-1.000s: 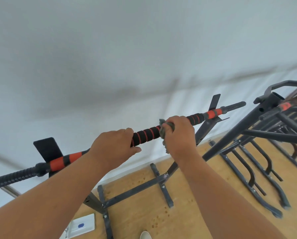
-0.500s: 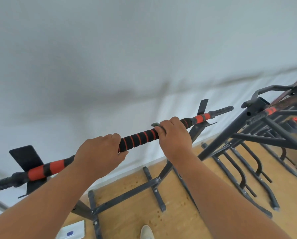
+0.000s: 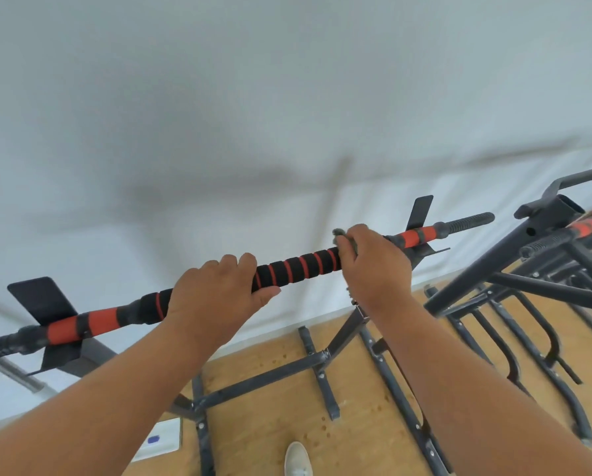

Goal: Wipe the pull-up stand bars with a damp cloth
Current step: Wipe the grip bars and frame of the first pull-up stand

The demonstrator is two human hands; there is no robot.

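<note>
Pull-up bar, spanning the view at chest height, is gripped bare by the left hand; further right, the grey cloth is wrapped round it under the curled right hand. Wiping is judged under way; next, firm sliding toward the right end is needed.

The pull-up bar is seen to be sleeved in matt black foam ringed with orange, with ribbed black rubber at its ends. The stand frame is made of dull grey painted metal. A grey cloth looks fuzzy. The floor is speckled, satin-finished wood.
</note>
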